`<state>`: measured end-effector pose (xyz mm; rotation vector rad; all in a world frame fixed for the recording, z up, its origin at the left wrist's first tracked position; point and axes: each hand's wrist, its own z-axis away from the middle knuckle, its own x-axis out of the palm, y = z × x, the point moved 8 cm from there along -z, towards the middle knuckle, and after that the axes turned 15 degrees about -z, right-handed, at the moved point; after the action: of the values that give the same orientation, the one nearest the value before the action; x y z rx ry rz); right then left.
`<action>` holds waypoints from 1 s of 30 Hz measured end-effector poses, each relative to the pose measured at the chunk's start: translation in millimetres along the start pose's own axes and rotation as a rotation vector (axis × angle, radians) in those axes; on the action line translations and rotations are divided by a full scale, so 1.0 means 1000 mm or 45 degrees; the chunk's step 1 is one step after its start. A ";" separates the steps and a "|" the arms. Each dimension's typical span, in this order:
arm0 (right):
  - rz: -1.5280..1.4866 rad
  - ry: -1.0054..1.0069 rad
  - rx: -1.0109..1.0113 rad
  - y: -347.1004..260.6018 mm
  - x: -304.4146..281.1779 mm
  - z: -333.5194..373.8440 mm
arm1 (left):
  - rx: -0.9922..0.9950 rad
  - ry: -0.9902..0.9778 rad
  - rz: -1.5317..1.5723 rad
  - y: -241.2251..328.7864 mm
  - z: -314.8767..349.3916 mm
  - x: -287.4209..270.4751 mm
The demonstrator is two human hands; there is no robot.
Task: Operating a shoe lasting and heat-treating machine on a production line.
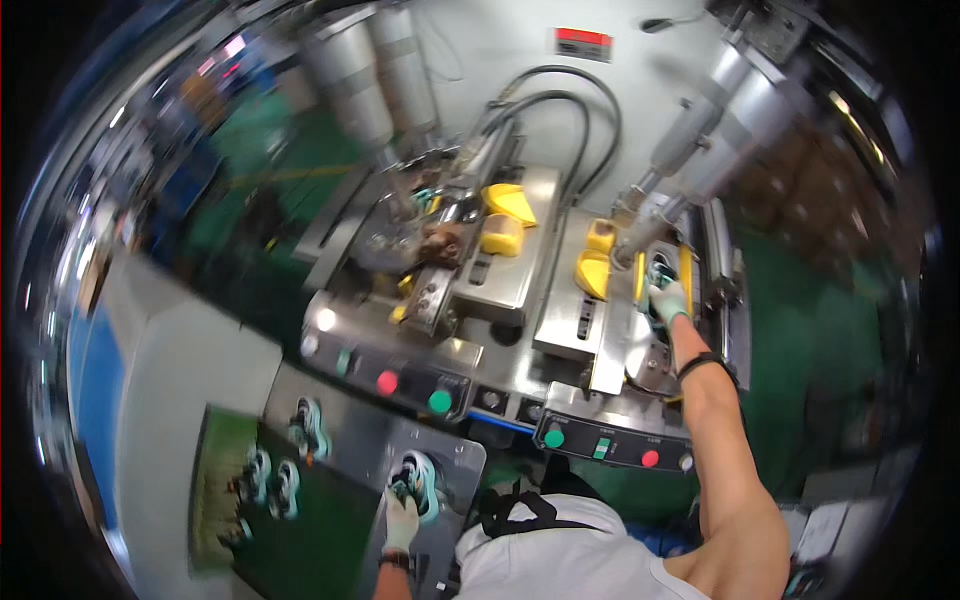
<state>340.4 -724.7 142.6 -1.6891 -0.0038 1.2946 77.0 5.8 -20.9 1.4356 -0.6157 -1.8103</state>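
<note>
My left hand (pixel 401 522), in a pale glove, is closed on the heel end of a teal, white and black sneaker (pixel 424 482) on the grey metal tray. On the far right, my outstretched right hand (pixel 669 303), also gloved, grips a second sneaker (pixel 661 268) inside the right station of the machine. Yellow side pads (pixel 685 272) flank that shoe, and a metal cylinder (pixel 690 140) slants down above it. Motion blur and the glove hide the exact finger placement there.
Yellow blocks (pixel 592 272) stand beside the right station, others (pixel 503 235) by the left one. Button panels (pixel 610 443) line the machine's front edge. Another sneaker (pixel 310 430) rests on the grey tray (pixel 455 455); several more (pixel 284 488) lie on a green surface (pixel 300 545) at the lower left.
</note>
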 end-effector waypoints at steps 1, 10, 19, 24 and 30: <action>-0.015 -0.115 0.010 0.013 0.000 -0.010 | -0.098 0.078 0.065 -0.016 0.041 0.008; -0.429 -0.207 -1.003 -0.136 0.010 0.347 | -0.378 0.331 -0.112 -0.009 0.064 0.022; 0.357 -0.425 -1.043 -0.023 0.111 0.390 | 0.043 0.541 -0.487 -0.086 0.039 -0.200; 0.294 -0.468 -0.959 -0.017 0.097 0.438 | -0.431 0.595 -0.713 -0.191 0.023 -0.361; 0.315 -0.807 -0.414 0.112 0.132 0.473 | -0.709 0.232 -1.004 -0.283 0.024 -0.326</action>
<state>-9.2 -397.4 -13.0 -1.4983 -0.4086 2.0619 18.1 434.0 -26.3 1.5075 0.6081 -2.1361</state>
